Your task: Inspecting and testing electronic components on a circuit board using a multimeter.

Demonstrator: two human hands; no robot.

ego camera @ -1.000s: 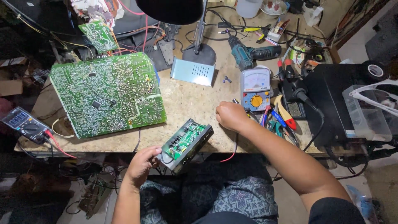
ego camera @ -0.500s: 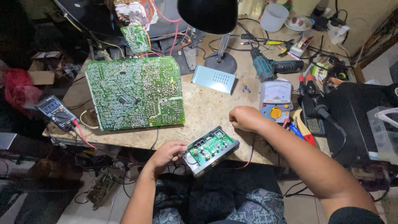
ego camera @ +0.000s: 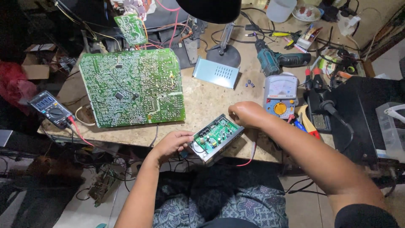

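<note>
The left hand [ego camera: 171, 143] grips the near end of a small open metal module [ego camera: 216, 138] at the workbench [ego camera: 202, 97] edge; the right hand [ego camera: 247, 114] closes on its far corner. Beyond lie a large green circuit board [ego camera: 133, 86] and analog multimeter [ego camera: 280, 95].

A black desk lamp [ego camera: 211, 9] at top centre lit the workbench [ego camera: 211, 99] brightly and evenly, while the floor [ego camera: 76, 211] and left margin fell into deep shadow, with straight lines bowing slightly at the edges and focus sharp throughout.
</note>
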